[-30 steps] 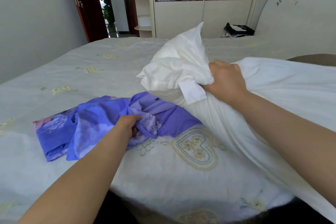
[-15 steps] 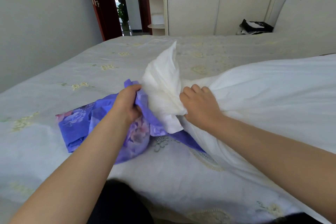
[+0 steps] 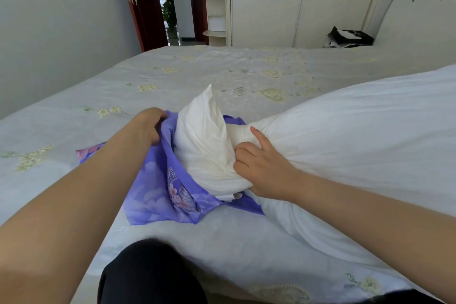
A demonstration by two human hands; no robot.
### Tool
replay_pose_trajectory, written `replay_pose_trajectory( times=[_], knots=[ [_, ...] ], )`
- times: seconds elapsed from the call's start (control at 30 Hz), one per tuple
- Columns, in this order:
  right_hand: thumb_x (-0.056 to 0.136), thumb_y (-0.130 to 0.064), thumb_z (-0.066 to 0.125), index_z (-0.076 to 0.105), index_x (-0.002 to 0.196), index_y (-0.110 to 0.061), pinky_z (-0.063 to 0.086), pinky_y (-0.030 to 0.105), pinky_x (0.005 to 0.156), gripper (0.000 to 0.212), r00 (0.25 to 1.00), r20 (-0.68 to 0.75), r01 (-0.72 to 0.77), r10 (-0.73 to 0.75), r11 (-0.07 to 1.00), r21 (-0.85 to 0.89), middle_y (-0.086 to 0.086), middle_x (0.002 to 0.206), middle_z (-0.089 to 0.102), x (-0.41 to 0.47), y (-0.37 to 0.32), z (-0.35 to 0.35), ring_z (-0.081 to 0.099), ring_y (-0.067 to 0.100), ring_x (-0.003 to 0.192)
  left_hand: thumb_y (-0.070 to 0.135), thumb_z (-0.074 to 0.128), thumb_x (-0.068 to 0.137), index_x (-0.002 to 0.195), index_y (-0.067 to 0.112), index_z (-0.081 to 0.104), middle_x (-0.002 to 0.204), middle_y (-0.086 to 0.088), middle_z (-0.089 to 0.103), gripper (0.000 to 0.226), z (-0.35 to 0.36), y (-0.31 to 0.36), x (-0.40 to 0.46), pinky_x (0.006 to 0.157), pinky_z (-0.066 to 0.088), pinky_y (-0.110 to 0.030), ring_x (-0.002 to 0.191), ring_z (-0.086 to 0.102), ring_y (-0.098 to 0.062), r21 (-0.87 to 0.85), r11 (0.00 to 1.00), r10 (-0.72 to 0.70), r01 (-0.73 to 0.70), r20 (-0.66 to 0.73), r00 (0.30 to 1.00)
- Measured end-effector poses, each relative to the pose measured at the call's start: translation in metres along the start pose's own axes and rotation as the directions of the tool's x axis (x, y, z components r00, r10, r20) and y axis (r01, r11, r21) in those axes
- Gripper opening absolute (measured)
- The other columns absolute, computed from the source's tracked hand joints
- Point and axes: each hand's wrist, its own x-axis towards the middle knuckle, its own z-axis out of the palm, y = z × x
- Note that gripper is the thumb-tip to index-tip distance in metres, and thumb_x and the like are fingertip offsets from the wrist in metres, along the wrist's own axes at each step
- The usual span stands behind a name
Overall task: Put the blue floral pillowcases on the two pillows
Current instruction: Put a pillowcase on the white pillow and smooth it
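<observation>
Since half a second ago, the bunched end of the white pillow (image 3: 204,145) has pushed farther into the open mouth of the blue floral pillowcase (image 3: 158,190), and the left hand (image 3: 150,126) has lifted the case's upper edge higher along the pillow's left side. The pillow lies across the bed (image 3: 222,74) from the right, its narrow gathered end pointing up and to the left, its wide body filling the right of the view. The pillowcase lies crumpled on the bedspread under and to the left of that end, purple-blue cloth with pink flowers showing near the front fold. The left hand's grip is pinched on the pillowcase's edge, fingers curled over the fabric just beside the pillow. The right hand (image 3: 264,170) squeezes the pillow's gathered neck, fingers curled into the white cloth while the index finger (image 3: 259,137) points out straight along it. Both bare forearms reach in from the bottom corners. A dark-clothed knee (image 3: 150,271) shows at the bottom centre, against the bed's near edge. Beyond the bed stand a pale wardrobe (image 3: 283,20), an open red-brown door (image 3: 140,2) with a green plant (image 3: 169,5) past it, and a black bag (image 3: 350,37) at the far right.
</observation>
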Motion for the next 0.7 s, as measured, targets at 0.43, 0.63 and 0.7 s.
replay_pose_trajectory(
  times=[0.43, 0.63, 0.7],
  knots=[
    [0.052, -0.002, 0.067, 0.06, 0.088, -0.01, 0.029, 0.064, 0.103, 0.037, 0.996, 0.09, -0.026, 0.018, 0.996, 0.08, 0.02, 0.133, 0.05, 0.006, -0.004, 0.0, 0.039, 0.04, 0.132, 0.031, 0.052, 0.093, 0.126, 0.012, 0.049, 0.122, -0.007, 0.055, 0.039, 0.098, 0.029, -0.064, 0.088, 0.044, -0.029, 0.109, 0.053, -0.026, 0.798, 0.095, 0.477, -0.595, 0.488, 0.731],
    [0.044, -0.011, 0.08, 0.065, 0.096, -0.012, 0.039, 0.055, 0.099, 0.053, 0.996, 0.089, -0.04, 0.023, 0.981, 0.19, 0.013, 0.138, 0.051, 0.01, -0.009, -0.004, 0.054, 0.028, 0.121, 0.012, 0.056, 0.087, 0.109, 0.008, 0.061, 0.106, -0.011, 0.06, 0.023, 0.074, 0.038, -0.056, 0.069, 0.039, -0.034, 0.095, 0.057, -0.031, 0.946, -0.294, 0.542, -0.14, 0.285, 0.791],
    [0.041, -0.01, 0.08, 0.067, 0.095, -0.013, 0.042, 0.05, 0.097, 0.055, 0.999, 0.053, -0.019, 0.007, 0.974, 0.224, 0.007, 0.13, 0.059, 0.011, -0.014, -0.002, 0.058, 0.024, 0.118, 0.006, 0.051, 0.086, 0.107, 0.008, 0.062, 0.108, -0.012, 0.059, 0.024, 0.082, 0.036, -0.058, 0.068, 0.036, -0.033, 0.098, 0.058, -0.032, 0.938, -0.316, 0.625, -0.144, 0.32, 0.712]
  ],
)
